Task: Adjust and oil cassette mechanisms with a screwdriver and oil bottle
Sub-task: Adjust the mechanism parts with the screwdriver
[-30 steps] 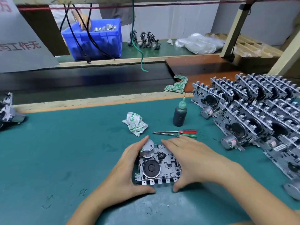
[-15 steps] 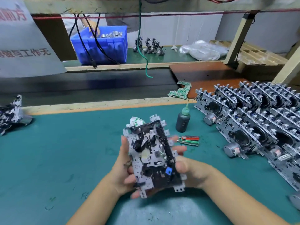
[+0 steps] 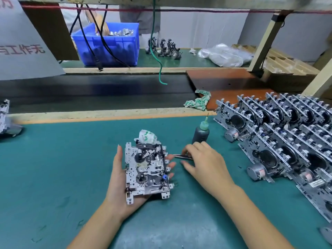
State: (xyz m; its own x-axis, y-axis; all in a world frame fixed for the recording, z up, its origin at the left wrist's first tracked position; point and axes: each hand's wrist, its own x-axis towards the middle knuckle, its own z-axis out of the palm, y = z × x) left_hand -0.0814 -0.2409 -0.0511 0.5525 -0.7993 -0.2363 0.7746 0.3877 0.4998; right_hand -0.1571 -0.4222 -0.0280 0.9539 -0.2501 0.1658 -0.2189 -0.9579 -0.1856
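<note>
My left hand point(image 3: 117, 178) holds a metal cassette mechanism point(image 3: 147, 169) just above the green mat, gear side up. The thumb lies along its left edge and fingertips show past its right edge. My right hand point(image 3: 206, 164) is over the screwdrivers on the mat. Its fingers curl down on the handles, which are hidden, and only a metal shaft of a screwdriver point(image 3: 181, 156) sticks out to the left. A dark oil bottle point(image 3: 200, 134) with a green needle cap stands upright just behind my right hand.
Rows of cassette mechanisms point(image 3: 287, 141) with motors lean stacked on the right. A crumpled paper wad point(image 3: 147, 136) lies behind the held mechanism. A rag point(image 3: 197, 100) lies at the mat's far edge, and another mechanism point(image 3: 5, 119) at the left edge. A blue bin point(image 3: 107, 47) stands behind.
Both hands lifted the mechanism off the mat and flipped it over. My right hand then let go and moved right onto the screwdrivers, while my left hand keeps the mechanism.
</note>
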